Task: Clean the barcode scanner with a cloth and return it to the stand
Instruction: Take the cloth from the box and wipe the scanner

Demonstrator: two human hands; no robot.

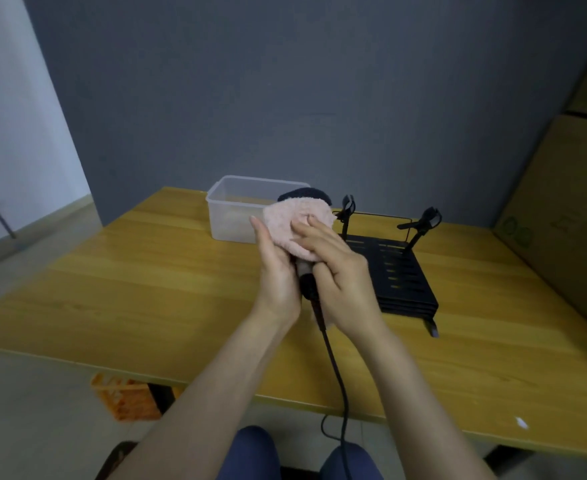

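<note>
A black barcode scanner (308,287) is held upright above the wooden table, its head wrapped in a pink fluffy cloth (294,221). Only the top of the scanner head and the lower handle show. My left hand (278,268) grips the scanner's handle from the left. My right hand (337,268) presses the cloth against the scanner from the right, fingers spread over it. A black cable (335,372) hangs from the handle down past the table's front edge. The black stand (394,271), a slotted base with two upright clips, sits just right of my hands.
A clear plastic box (231,209) stands behind my hands on the table (146,289). Cardboard boxes (569,209) line the right side. An orange crate (125,396) sits under the table's front edge. A grey wall is behind.
</note>
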